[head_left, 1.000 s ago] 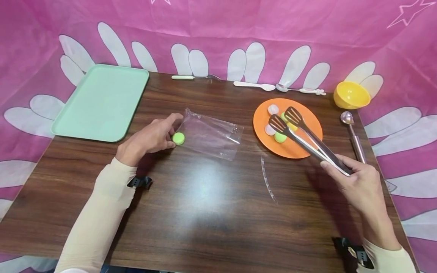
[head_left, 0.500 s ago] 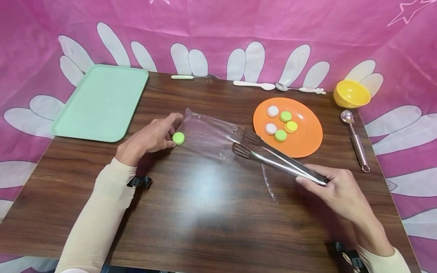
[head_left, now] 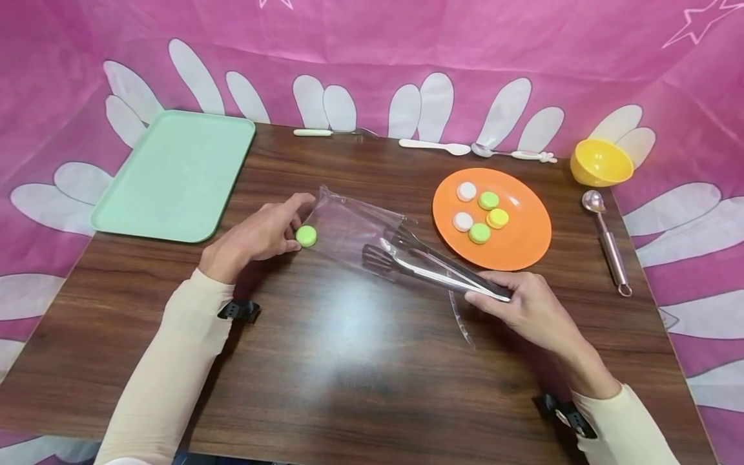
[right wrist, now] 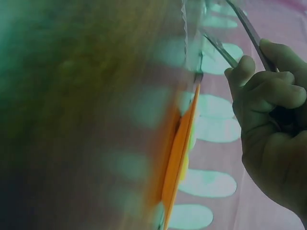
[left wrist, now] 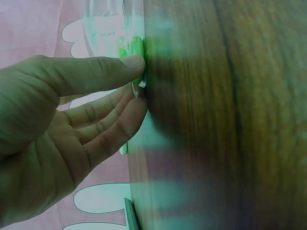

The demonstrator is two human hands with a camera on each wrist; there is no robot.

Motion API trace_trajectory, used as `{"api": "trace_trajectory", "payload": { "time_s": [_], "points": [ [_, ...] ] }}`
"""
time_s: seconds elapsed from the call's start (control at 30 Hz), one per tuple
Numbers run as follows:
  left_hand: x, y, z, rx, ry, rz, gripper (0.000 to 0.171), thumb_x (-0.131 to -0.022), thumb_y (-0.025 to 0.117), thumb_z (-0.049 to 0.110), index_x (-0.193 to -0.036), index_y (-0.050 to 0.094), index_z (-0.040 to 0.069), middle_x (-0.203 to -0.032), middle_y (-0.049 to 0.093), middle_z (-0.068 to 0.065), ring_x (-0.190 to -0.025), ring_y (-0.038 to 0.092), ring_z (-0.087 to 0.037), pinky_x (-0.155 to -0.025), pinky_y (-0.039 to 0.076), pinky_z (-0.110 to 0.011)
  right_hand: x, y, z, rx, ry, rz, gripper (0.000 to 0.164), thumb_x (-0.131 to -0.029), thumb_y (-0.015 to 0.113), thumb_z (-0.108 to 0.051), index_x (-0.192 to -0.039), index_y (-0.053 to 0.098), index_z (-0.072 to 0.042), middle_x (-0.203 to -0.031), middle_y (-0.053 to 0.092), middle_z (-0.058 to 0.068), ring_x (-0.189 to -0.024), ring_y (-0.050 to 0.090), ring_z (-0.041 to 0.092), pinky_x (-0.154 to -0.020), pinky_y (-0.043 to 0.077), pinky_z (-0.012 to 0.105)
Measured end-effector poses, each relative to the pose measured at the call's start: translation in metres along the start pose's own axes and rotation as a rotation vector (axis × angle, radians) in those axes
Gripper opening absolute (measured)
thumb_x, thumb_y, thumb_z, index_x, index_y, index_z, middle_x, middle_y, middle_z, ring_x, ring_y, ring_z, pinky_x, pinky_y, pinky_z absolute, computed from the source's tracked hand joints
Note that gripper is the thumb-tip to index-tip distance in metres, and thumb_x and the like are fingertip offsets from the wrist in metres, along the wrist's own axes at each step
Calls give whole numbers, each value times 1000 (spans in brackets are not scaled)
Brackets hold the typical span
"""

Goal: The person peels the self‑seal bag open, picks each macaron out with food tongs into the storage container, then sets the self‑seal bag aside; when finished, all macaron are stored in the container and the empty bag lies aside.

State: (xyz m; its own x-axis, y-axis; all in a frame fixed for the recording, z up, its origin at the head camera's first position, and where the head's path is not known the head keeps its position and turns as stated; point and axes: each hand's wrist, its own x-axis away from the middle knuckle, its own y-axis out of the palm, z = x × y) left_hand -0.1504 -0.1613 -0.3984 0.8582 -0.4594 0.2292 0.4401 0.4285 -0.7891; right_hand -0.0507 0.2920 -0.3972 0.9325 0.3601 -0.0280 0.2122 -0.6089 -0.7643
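Note:
A clear plastic bag (head_left: 349, 226) lies flat on the table, its bottom left corner pinched by my left hand (head_left: 261, 231). At that corner a green macaron (head_left: 305, 236) shows through the film, close to the thumb (left wrist: 133, 62). My right hand (head_left: 526, 307) grips metal tongs (head_left: 444, 279) with dark slotted heads. The tongs' two arms are spread, with nothing between the heads, which overlap the bag's right end in the head view. An orange plate (head_left: 523, 239) holds several pink-white, green and yellow macarons to the right of the bag.
A mint green tray (head_left: 174, 174) lies at the back left. Along the back edge are a fork (head_left: 314, 132), a white spoon (head_left: 433, 146) and a ladle (head_left: 514, 154). At right are a yellow bowl (head_left: 600, 165) and a metal scoop (head_left: 607, 248). A thin clear strip (head_left: 459, 316) lies near the tongs.
My right hand has carried the tongs left, from above the orange plate to the bag's right end. The left hand stays at the bag's corner, and the macarons have not moved.

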Motion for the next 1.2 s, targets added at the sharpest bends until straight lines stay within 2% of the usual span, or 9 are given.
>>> {"api": "trace_trajectory", "payload": {
  "time_s": [0.17,0.43,0.7,0.9,1.2],
  "points": [
    [-1,1,-1,7,21,11,80,-92,78,-7,-159,37,8,-116,73,-20,-94,73,-28,-90,59,-49,-17,9,-6,38,-63,-3,16,-92,88,-25,-106,81,-21,-79,68,-9,-70,55,6,-61,45,18],
    [-3,5,-1,35,85,10,77,-91,76,-10,-157,40,5,-116,75,-17,-97,75,-27,-94,60,-49,-38,27,-16,4,-73,-20,30,-91,89,-30,-117,82,-15,-73,67,-9,-59,53,5,-50,40,20],
    [-6,9,1,50,153,47,72,-90,78,-11,-152,45,2,-100,71,-16,-94,76,-30,-93,63,-49,-53,39,-27,0,-139,-23,20,-91,88,-29,-107,81,-20,-68,60,-9,-59,51,7,-49,38,19],
    [-4,10,4,62,137,10,74,-90,78,-10,-154,45,6,-101,72,-12,-94,75,-26,-92,62,-47,-55,43,-34,0,-139,-25,18,-91,89,-28,-103,79,-20,-67,57,-8,-59,50,8,-48,37,21],
    [-3,9,7,74,122,-26,75,-91,80,-6,-155,45,9,-103,73,-12,-97,76,-25,-92,62,-47,-55,48,-41,-19,-134,-57,12,-94,86,-27,-103,80,-21,-72,65,-9,-59,53,8,-47,38,22]
  ]
}}
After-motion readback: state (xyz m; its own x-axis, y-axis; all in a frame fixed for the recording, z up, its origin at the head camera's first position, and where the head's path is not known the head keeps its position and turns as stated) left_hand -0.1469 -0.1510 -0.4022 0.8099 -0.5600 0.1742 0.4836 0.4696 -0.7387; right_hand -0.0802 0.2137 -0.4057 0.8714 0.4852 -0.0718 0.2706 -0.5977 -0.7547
